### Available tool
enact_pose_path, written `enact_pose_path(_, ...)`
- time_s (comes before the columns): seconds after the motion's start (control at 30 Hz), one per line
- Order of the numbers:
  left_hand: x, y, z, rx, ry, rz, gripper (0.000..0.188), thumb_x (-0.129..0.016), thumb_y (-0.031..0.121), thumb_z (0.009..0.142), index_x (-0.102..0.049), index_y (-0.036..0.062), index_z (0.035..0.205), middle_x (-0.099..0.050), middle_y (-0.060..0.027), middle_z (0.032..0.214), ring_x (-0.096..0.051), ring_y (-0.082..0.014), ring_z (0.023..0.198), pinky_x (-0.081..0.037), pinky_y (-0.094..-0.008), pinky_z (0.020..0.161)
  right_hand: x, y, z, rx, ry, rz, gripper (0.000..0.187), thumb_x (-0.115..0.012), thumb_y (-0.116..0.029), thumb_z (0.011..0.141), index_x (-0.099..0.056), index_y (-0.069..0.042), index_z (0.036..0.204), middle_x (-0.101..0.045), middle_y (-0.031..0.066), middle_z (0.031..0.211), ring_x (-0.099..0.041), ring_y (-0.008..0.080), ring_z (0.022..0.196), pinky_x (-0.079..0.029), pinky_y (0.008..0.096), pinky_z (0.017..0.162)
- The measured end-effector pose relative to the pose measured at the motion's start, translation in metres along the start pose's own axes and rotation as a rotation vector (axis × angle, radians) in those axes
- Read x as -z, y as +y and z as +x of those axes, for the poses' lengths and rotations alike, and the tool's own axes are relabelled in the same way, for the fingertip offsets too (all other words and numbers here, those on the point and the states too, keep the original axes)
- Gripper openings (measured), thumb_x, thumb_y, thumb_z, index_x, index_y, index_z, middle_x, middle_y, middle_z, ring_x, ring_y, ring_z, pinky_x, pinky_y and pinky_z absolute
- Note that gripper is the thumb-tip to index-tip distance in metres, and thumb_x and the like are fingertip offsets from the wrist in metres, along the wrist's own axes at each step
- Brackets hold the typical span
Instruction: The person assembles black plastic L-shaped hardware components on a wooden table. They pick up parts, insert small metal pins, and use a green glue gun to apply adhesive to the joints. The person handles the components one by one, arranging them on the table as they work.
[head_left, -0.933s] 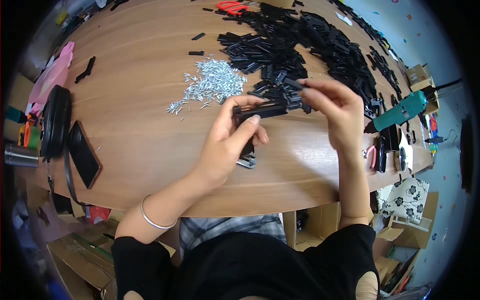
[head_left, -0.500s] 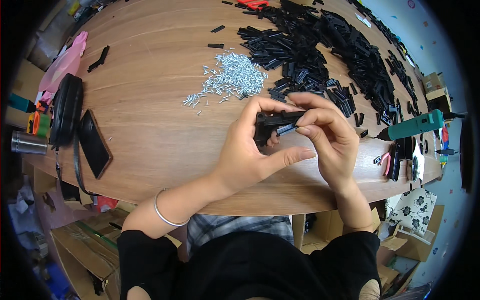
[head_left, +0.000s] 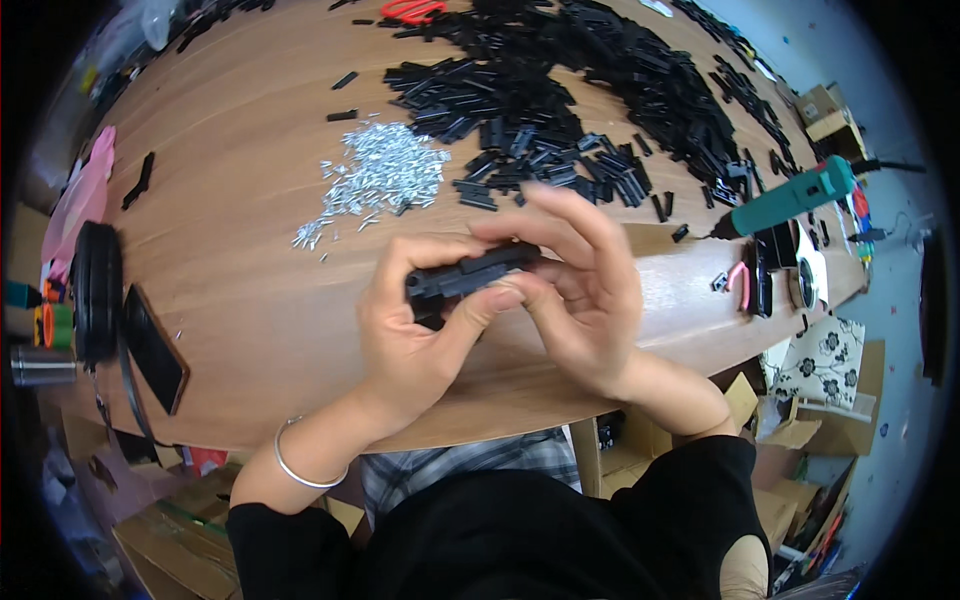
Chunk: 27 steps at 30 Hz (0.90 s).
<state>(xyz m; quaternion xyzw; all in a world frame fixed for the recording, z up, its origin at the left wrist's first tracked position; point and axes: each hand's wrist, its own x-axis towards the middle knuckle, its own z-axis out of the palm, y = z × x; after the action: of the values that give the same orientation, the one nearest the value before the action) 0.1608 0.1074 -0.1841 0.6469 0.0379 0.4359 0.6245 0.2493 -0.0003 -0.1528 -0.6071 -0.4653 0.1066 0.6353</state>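
Both hands meet over the near part of a wooden table (head_left: 250, 300). My left hand (head_left: 420, 330) grips a black plastic piece (head_left: 470, 278) by its left end, thumb pressed along its underside. My right hand (head_left: 585, 290) closes its fingers over the right end of the same piece. A silver bangle (head_left: 300, 470) sits on my left wrist. Just beyond the hands lie a pile of small silver metal pins (head_left: 385, 175) and a big heap of black plastic parts (head_left: 560, 90).
A teal electric screwdriver (head_left: 790, 200) lies at the right with pink-handled pliers (head_left: 738, 283) near it. A black phone (head_left: 155, 350) and black headphones (head_left: 95, 295) rest at the left edge. Red scissors (head_left: 415, 10) lie at the far side. Cardboard boxes stand below the table.
My hands have drawn closer to me, away from the black heap. The right hand now wraps the right end of the black piece.
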Motion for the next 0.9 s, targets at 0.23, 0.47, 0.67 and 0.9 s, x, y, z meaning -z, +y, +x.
enact_pose_path(0.23,0.005,0.003,-0.001,0.064,-0.074,0.104,0.036,-0.073,0.009,0.077,-0.054,0.0007,0.108,-0.062,-0.0047,0.085,-0.054,-0.0041,0.067,-0.043,-0.0168,0.056,0.006,0.007,0.007,0.238,-0.031,-0.299,0.023,-0.064,0.004,0.071,-0.066,0.000,0.093,-0.066,0.0146,0.094,-0.065,0.0269,0.091,-0.051,0.0335,0.077)
enact_pose_path(0.47,0.002,0.006,-0.006,0.059,0.001,0.084,0.029,-0.070,0.007,0.080,-0.055,-0.0006,0.104,-0.062,-0.0047,0.080,-0.055,-0.0051,0.067,-0.044,-0.0179,0.058,0.002,0.004,0.007,0.191,-0.018,-0.231,0.019,-0.065,0.002,0.072,-0.068,0.001,0.090,-0.067,0.0147,0.091,-0.065,0.0260,0.090,-0.049,0.0344,0.080)
enact_pose_path(0.67,0.001,0.004,-0.006,0.092,0.004,0.091,0.031,-0.069,0.008,0.081,-0.054,-0.0007,0.106,-0.062,-0.0038,0.082,-0.055,-0.0054,0.071,-0.045,-0.0180,0.064,0.006,0.010,0.006,0.127,-0.096,-0.163,0.018,-0.064,0.000,0.078,-0.067,0.001,0.095,-0.067,0.0124,0.098,-0.062,0.0239,0.096,-0.046,0.0341,0.085)
enact_pose_path(0.9,0.015,0.010,0.020,0.587,-0.124,0.258,0.013,-0.052,0.013,0.091,-0.054,0.0037,0.101,-0.057,-0.0083,0.083,-0.054,-0.0140,0.069,-0.044,-0.0272,0.061,0.062,0.034,0.052,-0.279,-0.083,-0.373,0.018,-0.067,-0.008,0.078,-0.069,-0.003,0.095,-0.068,0.0098,0.094,-0.064,0.0185,0.092,-0.050,0.0282,0.079)
